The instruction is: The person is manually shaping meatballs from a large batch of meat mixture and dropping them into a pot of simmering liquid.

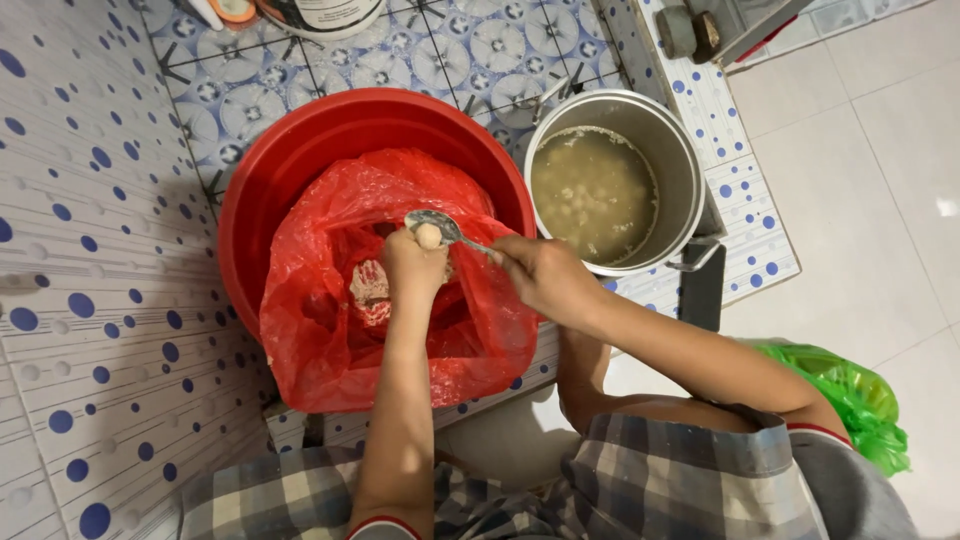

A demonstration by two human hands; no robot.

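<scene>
Head view: left hand (412, 268) fingers squeeze a paste ball (429, 236) up top; right hand (540, 275) fingers pinch the spoon (440, 226) beneath it.

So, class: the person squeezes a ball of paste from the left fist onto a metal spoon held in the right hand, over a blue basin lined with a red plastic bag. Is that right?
Not quite. The head view shows the basin is red, not blue. The rest holds: the left hand squeezes a ball of paste onto the metal spoon held by the right hand, over the red plastic bag.
</scene>
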